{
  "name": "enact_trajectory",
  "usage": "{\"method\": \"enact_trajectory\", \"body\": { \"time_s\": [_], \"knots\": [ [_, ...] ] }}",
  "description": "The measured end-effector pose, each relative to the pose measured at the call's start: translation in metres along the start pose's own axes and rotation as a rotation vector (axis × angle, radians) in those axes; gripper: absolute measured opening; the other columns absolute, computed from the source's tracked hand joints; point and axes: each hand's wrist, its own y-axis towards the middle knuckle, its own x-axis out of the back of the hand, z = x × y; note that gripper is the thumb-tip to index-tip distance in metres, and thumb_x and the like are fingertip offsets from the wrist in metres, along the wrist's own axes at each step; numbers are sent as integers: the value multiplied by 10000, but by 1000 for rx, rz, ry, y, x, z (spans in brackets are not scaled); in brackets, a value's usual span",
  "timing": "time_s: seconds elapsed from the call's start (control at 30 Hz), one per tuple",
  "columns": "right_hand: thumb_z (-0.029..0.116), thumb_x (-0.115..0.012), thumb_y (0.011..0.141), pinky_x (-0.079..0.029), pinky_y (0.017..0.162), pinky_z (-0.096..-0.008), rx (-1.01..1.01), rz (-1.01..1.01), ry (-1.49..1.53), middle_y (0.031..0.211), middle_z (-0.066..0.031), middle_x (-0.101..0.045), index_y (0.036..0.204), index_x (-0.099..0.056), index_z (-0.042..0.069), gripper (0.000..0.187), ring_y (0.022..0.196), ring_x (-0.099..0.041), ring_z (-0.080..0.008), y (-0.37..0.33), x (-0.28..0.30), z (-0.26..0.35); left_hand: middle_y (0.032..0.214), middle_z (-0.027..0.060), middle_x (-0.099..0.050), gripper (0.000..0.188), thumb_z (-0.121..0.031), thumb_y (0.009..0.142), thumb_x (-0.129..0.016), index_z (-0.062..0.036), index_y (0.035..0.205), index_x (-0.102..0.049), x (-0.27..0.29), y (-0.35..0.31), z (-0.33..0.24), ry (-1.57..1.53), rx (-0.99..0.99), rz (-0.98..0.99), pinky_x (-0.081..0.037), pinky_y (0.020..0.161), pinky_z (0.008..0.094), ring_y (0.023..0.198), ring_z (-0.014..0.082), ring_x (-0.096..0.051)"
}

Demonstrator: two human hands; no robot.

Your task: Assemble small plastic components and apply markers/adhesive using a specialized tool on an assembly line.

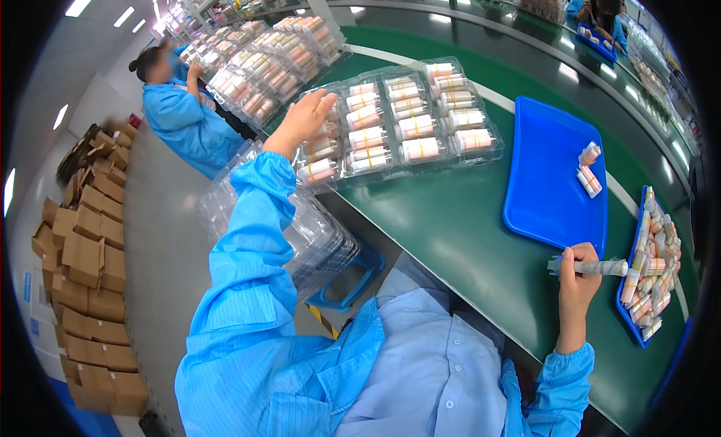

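My left hand (304,121) is over the left column of a clear plastic blister tray (409,170), fingers stretched out. Small white-and-pink cylinders (420,148) with yellow bands lie in rows in the tray's pockets. Part of the column is hidden under that hand. On the right, my right hand (577,283) is closed around a greyish, plastic-wrapped tube (607,268), which sticks out on both sides of the fist. It is held just past the near edge of a blue tray (552,174). Two loose cylinders (589,181) lie in that tray.
A second blue tray (625,305), heaped with wrapped cylinders, stands at the far right. Filled blister trays (263,65) are stacked beyond my left hand, near a person in blue (176,114). Empty clear trays (319,238) sit on a blue stool (349,283). Cardboard boxes (90,257) line the left.
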Motion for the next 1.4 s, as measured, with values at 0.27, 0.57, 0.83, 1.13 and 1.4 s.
{"method": "enact_trajectory", "body": {
  "time_s": [0.27,0.57,0.83,1.13,1.4],
  "knots": [
    [9,-691,876,-393,593,-310,70,-42,32,731,-59,-560,737,-565,31,189,668,-524,-148,-1,-4,9,1608,189,-327,567,-482,1045,-429,-135,1493,-440,-6,8,-14,744,-164,113,-236,1132,714,1490,389,-300],
    [39,-754,828,-430,536,-360,168,13,12,706,-76,-590,737,-590,45,188,595,-573,-229,5,-6,7,1213,181,-663,333,-217,964,-616,-75,1265,-622,-112,32,-330,-447,-664,-117,-499,968,449,1138,380,-625],
    [69,-770,809,-465,529,-378,243,-26,-98,727,-75,-566,747,-579,62,201,590,-591,-264,8,7,18,1148,160,-639,374,-5,813,-632,-45,1185,-640,-223,20,-473,-127,-1174,-92,-510,916,462,1073,384,-614],
    [127,-758,831,-471,539,-374,377,-22,-158,763,-63,-549,790,-579,76,190,627,-600,-248,5,12,24,1109,194,-653,455,-313,800,-792,-66,1165,-679,-205,19,-448,-199,-771,278,-529,868,435,1007,351,-656],
    [150,-747,849,-466,539,-378,405,-3,-194,762,-63,-541,783,-566,79,205,625,-587,-248,4,9,19,1099,201,-692,625,-381,804,-815,-26,1278,-613,-219,57,-466,-205,-587,33,-533,918,454,1041,382,-673]
  ]
}}
